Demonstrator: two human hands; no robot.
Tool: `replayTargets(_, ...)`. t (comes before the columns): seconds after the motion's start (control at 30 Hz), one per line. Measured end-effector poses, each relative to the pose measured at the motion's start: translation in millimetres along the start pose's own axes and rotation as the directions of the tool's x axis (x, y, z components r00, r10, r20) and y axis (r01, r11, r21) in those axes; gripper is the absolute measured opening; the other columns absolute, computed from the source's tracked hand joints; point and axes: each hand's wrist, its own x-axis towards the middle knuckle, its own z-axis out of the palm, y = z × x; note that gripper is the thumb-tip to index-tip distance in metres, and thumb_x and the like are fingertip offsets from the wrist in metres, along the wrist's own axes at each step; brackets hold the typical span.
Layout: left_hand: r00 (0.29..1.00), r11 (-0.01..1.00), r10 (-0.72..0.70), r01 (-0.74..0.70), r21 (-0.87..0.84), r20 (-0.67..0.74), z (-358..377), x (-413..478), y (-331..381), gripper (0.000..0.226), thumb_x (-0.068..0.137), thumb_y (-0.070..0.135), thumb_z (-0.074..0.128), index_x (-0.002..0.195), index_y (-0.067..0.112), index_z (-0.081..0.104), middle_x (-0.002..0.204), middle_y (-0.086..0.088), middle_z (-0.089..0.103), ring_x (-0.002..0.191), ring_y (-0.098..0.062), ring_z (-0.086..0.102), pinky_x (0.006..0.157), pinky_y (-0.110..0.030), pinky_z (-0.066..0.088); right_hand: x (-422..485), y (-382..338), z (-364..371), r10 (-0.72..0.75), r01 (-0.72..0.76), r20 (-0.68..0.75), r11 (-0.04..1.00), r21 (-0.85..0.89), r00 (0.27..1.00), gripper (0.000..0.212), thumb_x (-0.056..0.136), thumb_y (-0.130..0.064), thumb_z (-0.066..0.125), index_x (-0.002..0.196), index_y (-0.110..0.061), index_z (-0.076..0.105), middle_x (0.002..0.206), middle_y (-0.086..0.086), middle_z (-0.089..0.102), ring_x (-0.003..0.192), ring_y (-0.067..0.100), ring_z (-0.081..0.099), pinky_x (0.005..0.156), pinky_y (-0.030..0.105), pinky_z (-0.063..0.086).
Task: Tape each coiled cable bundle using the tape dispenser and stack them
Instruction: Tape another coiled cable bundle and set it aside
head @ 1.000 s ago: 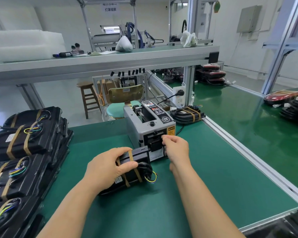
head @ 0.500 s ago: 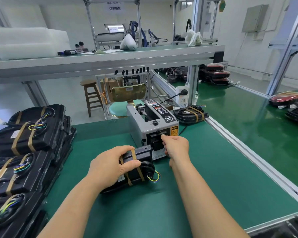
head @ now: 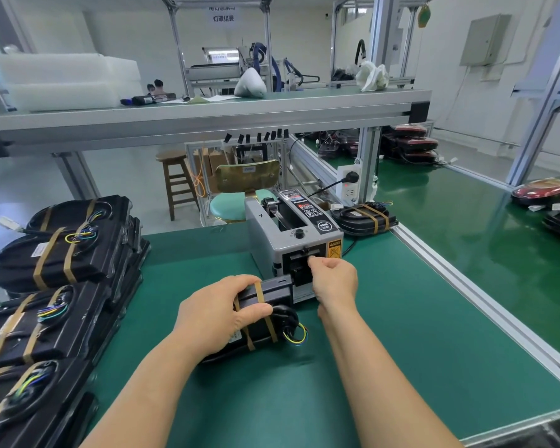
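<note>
A black coiled cable bundle (head: 272,321) with tan tape bands and loose coloured wire ends lies on the green mat in front of the grey tape dispenser (head: 291,234). My left hand (head: 217,315) grips the bundle from above, thumb across its top. At the dispenser's front outlet, my right hand (head: 332,279) has its fingers curled and pinched; the tape itself is too small to make out. Stacks of taped bundles (head: 55,253) stand at the left.
One more taped bundle (head: 366,218) lies behind the dispenser by the aluminium rail. A raised shelf (head: 207,114) spans above the bench. A stool and a chair stand beyond the mat's far edge. Red lamp parts (head: 543,192) lie on the right bench.
The camera has tilted slightly, shifting the scene down. Both hands keep their places: left on the bundle, right at the dispenser outlet.
</note>
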Motion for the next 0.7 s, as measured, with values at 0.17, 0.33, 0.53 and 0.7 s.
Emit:
replayTargets(0.17,0.999,0.999,0.035,-0.035,0.013,0.019,-1,-1,1,0.056,0.084,0.071,0.053,0.136,0.062,0.035,0.131,0.028,0.053,0.117,-0.006,0.051,0.088,-0.027,0.039,-4,2,-11,0.147,-0.170,0.134,0.969,0.180,0.980,0.018,0.087,-0.013,0.070,0.071,-0.012,0.061,0.061,0.000,0.052,0.049,0.012,0.039,0.049,0.021,0.038)
replayTargets(0.33,0.994,0.994,0.108,-0.108,0.029,-0.005,-1,-3,2,0.051,0.088,0.068,0.047,0.137,0.064,0.034,0.126,0.029,0.047,0.112,0.000,0.045,0.089,-0.029,0.045,-20,-1,-23,0.165,-0.230,0.241,0.934,0.273,0.956,0.016,0.088,-0.012,0.072,0.075,-0.012,0.063,0.072,0.003,0.060,0.063,0.012,0.051,0.062,0.023,0.045)
replayTargets(0.53,0.980,0.980,0.188,-0.183,0.085,-0.066,4,-3,11,0.053,0.095,0.057,0.048,0.146,0.045,0.037,0.141,0.028,0.044,0.126,-0.006,0.048,0.098,-0.029,0.043,-54,-16,-24,0.161,-0.267,0.283,0.882,0.388,0.946,0.018,0.086,-0.007,0.070,0.071,-0.009,0.060,0.052,-0.003,0.063,0.050,0.004,0.061,0.044,0.019,0.047)
replayTargets(0.7,0.971,0.983,0.184,-0.178,0.052,-0.151,9,-7,9,0.051,0.092,0.054,0.056,0.141,0.047,0.044,0.140,0.028,0.049,0.124,-0.002,0.050,0.098,-0.022,0.041,-75,-19,-21,0.141,-0.276,0.312,0.851,0.446,0.940,0.016,0.089,-0.001,0.065,0.074,-0.004,0.061,0.044,-0.007,0.062,0.038,-0.002,0.058,0.035,0.013,0.042)
